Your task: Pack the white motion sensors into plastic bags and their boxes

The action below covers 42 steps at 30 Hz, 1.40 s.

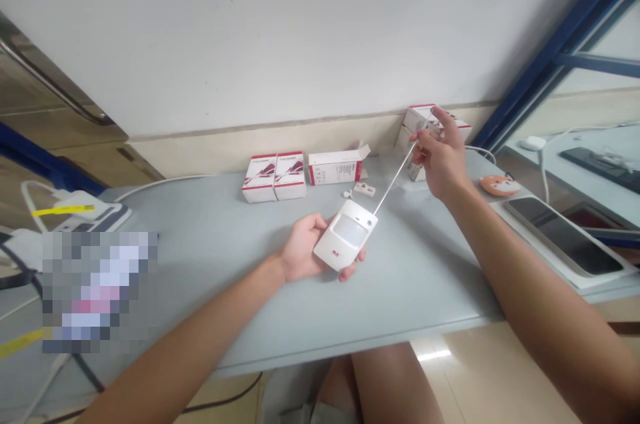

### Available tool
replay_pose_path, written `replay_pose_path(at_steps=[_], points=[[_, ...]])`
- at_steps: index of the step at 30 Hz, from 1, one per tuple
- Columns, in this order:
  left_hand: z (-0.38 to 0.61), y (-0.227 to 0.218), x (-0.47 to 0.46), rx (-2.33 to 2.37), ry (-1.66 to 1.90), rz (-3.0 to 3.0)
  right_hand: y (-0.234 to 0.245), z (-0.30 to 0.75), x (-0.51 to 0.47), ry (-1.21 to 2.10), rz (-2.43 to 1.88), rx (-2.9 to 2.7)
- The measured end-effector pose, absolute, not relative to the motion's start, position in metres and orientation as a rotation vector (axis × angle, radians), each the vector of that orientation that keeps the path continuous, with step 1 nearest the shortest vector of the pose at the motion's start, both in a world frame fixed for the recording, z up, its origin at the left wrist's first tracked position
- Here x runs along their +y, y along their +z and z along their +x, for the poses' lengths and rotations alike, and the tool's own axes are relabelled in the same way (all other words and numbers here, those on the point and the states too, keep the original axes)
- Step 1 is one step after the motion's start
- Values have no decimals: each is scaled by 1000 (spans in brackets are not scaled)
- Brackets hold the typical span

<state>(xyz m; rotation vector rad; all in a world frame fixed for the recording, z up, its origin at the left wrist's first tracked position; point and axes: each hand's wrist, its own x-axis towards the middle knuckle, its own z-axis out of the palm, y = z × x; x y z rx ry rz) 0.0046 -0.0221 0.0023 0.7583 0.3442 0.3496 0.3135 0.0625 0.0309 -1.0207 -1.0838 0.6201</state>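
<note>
- Sensor (344, 241): white plastic motion-sensor housing with a pale lens (349, 231) on its face, held over the middle of the table (350, 337), tilted with its upper end toward my right hand.
- Rod (395, 177): thin, straight and metal-looking, running from the sensor's upper right corner to my right hand. It looks straight, with no visible kink.
- Left hand (304, 247): palm under the sensor, fingers closed around its back, one fingertip showing at the lower edge. Keep this support firm so the housing does not twist.
- Right hand (443, 161): thumb and first finger appear closed on the rod's far end, other fingers open and raised. Keep this pinch light and in line with the rod, so no sideways load reaches the joint.
- Nearby: two red-and-white boxes (274, 177) side by side, an open box (335, 166), and small white parts (364, 189) just before it.
- Behind my right hand: another box (417, 124).
- To the right: an orange fox-face item (499, 185) and a phone (563, 237).
</note>
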Motion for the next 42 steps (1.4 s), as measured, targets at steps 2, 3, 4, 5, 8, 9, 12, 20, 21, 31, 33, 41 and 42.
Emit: replay_pose_path(at_steps=[2, 3, 4, 5, 8, 9, 12, 20, 21, 31, 33, 41, 42], points=[[5, 2, -21, 350, 348, 757, 32, 314, 63, 616, -1015, -1077], [5, 3, -21, 352, 350, 756, 32, 314, 63, 614, -1011, -1071], [5, 4, -22, 354, 353, 754, 31, 314, 63, 613, -1006, -1066], [5, 5, -22, 355, 356, 752, 31, 313, 63, 611, -1001, -1062], [6, 8, -24, 365, 374, 741, 29, 312, 64, 602, -1003, -1071], [7, 9, -24, 370, 375, 739, 28, 311, 64, 599, -1011, -1078], [7, 11, -25, 383, 373, 738, 29, 309, 63, 602, -1035, -1085], [6, 12, -26, 400, 400, 705, 42, 311, 54, 647, -955, -1037], [6, 13, -27, 403, 410, 695, 42, 310, 53, 660, -942, -1042], [4, 16, -28, 424, 488, 643, 33, 284, 45, 842, -956, -1104], [5, 17, -29, 433, 491, 625, 34, 281, 42, 849, -962, -1132], [6, 18, -29, 434, 577, 597, 30, 242, 23, 943, -1004, -1307], [6, 17, -28, 431, 587, 597, 29, 237, 20, 961, -1002, -1318]])
